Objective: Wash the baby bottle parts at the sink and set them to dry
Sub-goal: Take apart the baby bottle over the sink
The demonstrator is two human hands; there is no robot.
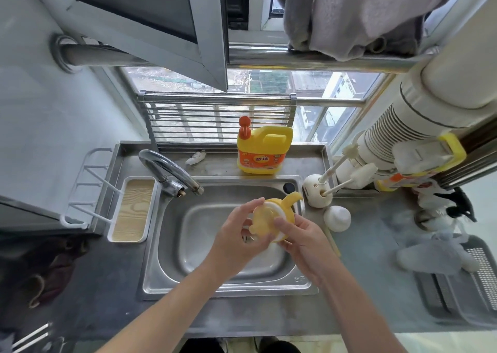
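Faucet (pixel 172 169) stands at the sink's (pixel 150 272) back-left corner. The yellow bottle top (pixel 271 219) is held above the sink's right half. Left grip (pixel 236 235) is curled on its clear cap face and right grip (pixel 301 238) is wrapped round its collar. It is judged light, stiff and slick when wet, so the collar is best held, not the thin handle. Open basin room lies below. Basket (pixel 457 285) sits at the tabletop's right edge.

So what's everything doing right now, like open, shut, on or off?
Bottle top: held over the sink.
Left hand: grips the bottle top.
Right hand: grips the bottle top.
Tap: no water running.
Soap jug: upright, cap on.
Window: swung open.
Brushes: standing in their holder.
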